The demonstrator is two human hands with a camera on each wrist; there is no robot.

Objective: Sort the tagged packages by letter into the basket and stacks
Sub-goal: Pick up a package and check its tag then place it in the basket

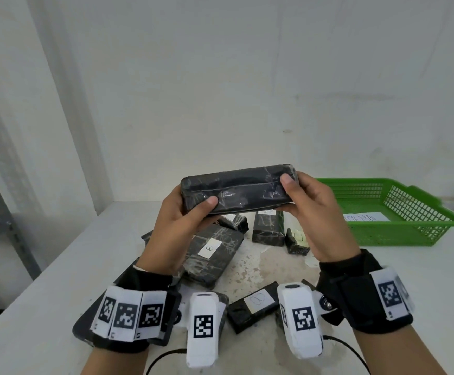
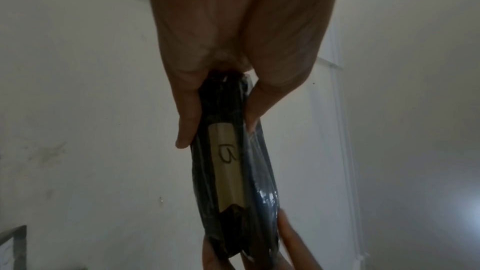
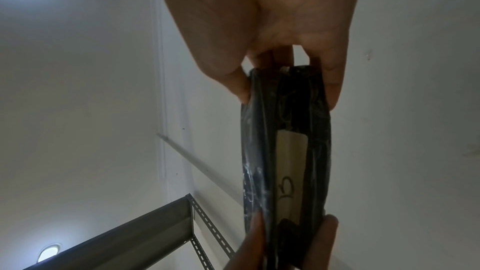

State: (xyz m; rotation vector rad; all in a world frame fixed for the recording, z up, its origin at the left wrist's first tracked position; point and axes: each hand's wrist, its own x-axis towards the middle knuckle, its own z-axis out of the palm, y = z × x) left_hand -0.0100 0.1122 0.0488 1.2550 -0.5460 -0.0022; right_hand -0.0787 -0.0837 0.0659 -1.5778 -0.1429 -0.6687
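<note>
1. Both hands hold one black package (image 1: 238,188) up in the air above the worktop (image 1: 58,266). The left hand (image 1: 182,220) pinches its left end with thumb on the near side and fingers behind. The right hand (image 1: 311,209) pinches the right end the same way. So each grip is closed on this package.
2. In the head view the package shows only its plain side. Its paper tag (image 2: 228,161) faces away, and the wrist views show a hand-drawn letter on it. It looks like a B, but I cannot be sure.
3. The green basket (image 1: 398,228) sits at about 3 o'clock from the package, with a paper sign lying inside it.
4. More black packages lie on the worktop below, at 6 o'clock. One tag there reads B (image 1: 210,247).
5. What could go wrong: the letter may be read wrong because it is tilted, and then the package lands in the wrong place.
6. The wrap looks shiny and slick, so a loose pinch could let it slip down onto the pile.
</note>
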